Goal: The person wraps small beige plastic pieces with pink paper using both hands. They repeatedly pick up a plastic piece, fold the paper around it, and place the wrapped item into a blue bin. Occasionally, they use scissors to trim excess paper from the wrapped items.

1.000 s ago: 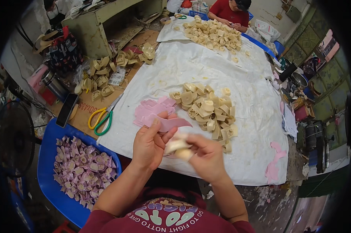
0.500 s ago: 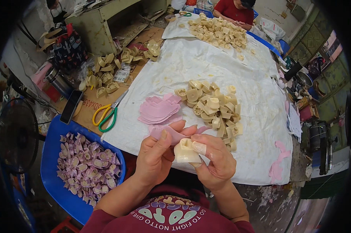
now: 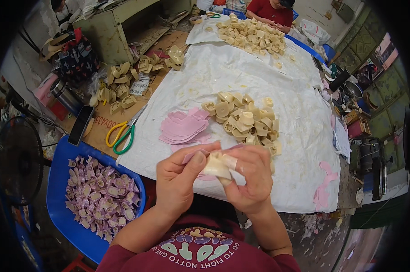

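Note:
In front of my chest, both hands hold a small cream moulded piece (image 3: 217, 167), hollow at the top. My right hand (image 3: 249, 181) grips its right side, the thumb below and the fingers closed over the upper edge; one fingertip has a pale covering. My left hand (image 3: 174, 183) pinches a thin pink sheet piece (image 3: 190, 156) against the far side of the cream piece. How much the sheet overlaps it is hidden, and the fingertips are a little blurred. Just beyond my hands lie a stack of pink cut sheets (image 3: 183, 126) and a heap of cream pieces (image 3: 248, 117).
On my left stand a blue tub (image 3: 59, 204) of purple-pink covered pieces and a fan (image 3: 18, 158). Scissors (image 3: 128, 132) and a phone (image 3: 81, 126) lie by the table's left edge. Across the white-covered table (image 3: 300, 131), a person in red (image 3: 270, 16) sits behind another cream heap (image 3: 252, 36).
My left hand has come up to the cream piece, bringing the pink sheet against its far side. The sheet shows less now. My right hand keeps its hold, slightly shifted.

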Motion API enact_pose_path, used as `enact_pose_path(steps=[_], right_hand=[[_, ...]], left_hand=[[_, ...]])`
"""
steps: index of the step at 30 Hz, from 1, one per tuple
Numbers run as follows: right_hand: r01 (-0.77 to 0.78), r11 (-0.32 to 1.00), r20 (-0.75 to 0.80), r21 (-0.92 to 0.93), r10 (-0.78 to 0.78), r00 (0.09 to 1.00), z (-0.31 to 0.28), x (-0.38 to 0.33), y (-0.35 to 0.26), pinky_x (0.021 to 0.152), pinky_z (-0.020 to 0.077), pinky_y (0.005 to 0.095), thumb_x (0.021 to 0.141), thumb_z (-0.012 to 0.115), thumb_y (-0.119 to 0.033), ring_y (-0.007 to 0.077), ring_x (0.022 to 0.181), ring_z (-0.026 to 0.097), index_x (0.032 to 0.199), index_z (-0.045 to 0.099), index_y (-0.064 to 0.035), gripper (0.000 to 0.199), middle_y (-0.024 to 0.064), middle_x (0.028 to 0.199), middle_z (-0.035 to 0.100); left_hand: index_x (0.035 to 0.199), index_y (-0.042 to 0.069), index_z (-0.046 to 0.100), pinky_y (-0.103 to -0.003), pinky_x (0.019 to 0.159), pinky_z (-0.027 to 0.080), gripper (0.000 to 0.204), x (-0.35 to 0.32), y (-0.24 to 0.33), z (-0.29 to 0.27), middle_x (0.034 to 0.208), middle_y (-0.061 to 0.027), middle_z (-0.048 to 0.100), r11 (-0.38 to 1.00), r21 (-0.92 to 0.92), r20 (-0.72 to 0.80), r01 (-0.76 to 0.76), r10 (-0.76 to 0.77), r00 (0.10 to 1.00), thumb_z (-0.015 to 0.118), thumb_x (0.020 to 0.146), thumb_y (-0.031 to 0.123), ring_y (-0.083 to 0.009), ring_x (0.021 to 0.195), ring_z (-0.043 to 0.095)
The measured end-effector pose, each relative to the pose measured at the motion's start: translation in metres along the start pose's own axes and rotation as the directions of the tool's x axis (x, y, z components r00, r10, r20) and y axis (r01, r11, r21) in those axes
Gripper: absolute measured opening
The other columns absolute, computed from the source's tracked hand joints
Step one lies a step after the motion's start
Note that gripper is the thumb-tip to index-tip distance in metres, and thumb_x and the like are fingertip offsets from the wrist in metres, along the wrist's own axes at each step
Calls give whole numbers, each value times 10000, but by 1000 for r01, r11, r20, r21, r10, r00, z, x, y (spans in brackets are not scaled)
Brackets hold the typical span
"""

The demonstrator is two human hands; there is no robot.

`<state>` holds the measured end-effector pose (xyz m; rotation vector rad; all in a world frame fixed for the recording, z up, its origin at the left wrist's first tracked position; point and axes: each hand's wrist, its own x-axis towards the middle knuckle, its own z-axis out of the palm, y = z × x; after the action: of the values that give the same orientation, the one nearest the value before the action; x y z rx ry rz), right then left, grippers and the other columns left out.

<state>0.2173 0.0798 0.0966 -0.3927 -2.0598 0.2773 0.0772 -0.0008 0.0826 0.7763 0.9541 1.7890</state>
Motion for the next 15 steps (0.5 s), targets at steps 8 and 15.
enact_pose_path(steps=[8,15], right_hand=[[-17,989,166,-146,42,985,-6,5,5,791,359,402,608,676,-60,279,866,539,868,590,-41,275,80,860,590],[-52,977,265,-205,107,958,-4,8,4,773,357,411,607,632,-38,286,852,511,834,573,-42,235,89,801,526]], left_hand=[[1107,-71,645,-325,917,493,258,7,3,-9,1120,-174,663,988,-1,-16,154,-154,988,585,937,114,-192,1011,637],[1189,-53,622,-286,916,470,307,-4,1,-5,1121,-123,666,919,388,41,61,-84,996,543,975,153,-144,1002,612]])
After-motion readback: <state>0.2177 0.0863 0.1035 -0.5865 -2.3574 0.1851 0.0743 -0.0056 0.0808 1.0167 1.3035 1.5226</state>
